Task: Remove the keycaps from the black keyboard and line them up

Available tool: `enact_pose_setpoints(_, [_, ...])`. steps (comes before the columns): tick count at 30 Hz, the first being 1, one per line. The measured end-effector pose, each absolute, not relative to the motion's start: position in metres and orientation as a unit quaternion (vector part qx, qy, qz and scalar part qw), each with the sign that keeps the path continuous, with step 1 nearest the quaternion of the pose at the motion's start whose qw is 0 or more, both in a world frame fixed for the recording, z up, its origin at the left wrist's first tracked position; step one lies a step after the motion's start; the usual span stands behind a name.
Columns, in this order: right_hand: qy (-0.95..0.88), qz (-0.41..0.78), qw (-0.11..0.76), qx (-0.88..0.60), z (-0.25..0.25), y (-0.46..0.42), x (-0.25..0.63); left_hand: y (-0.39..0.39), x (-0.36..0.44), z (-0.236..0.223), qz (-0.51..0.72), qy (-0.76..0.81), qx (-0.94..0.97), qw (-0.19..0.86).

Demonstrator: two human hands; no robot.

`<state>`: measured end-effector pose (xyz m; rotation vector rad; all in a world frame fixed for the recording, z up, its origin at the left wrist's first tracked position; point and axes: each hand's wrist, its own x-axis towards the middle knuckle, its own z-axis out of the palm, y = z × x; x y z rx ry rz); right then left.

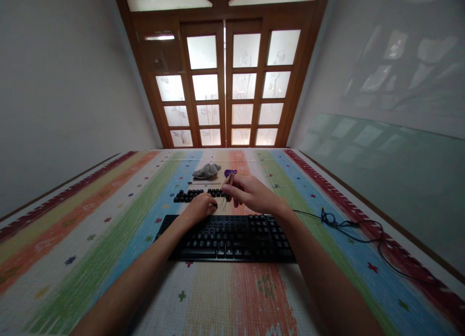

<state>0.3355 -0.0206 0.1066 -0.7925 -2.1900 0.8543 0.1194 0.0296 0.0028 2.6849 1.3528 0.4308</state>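
So nearest the camera, two bare forearms come in from the bottom left and bottom right corners, over a desk (232, 297) done in bright stripes with little flowers and crosses. Just below the middle of the frame there's a black keyboard (232, 239) lying flat, spacebar side toward the viewer, with the arms crossing over its left and right ends. The left hand (199, 208) is just past its top edge, fingers pinched on what looks like a small black keycap (214, 205). The right hand (245, 193) is up in the air beside it, fingers curled closed on a wire tool (223, 206), thin loops hanging down; its top end is too small to make out, tbh. Off to the right, a black cable (337, 224) sprawls in loose loops. Past the left hand, a bunch of loose keycaps (189, 195) sits in rows near mid-frame, then a thin rod (206, 183), a crumpled grey rag (207, 171) and some purple thing (228, 172) partly behind the right hand. Way at the back, top centre, are wooden doors (203, 72) with bright frosted panes.
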Motion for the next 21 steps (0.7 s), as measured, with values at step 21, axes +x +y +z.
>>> enact_pose_setpoints(21, [-0.834, 0.298, 0.328, -0.329, 0.119, -0.022, 0.347, 0.044, 0.130, -0.002, 0.115, 0.488, 0.865, -0.034])
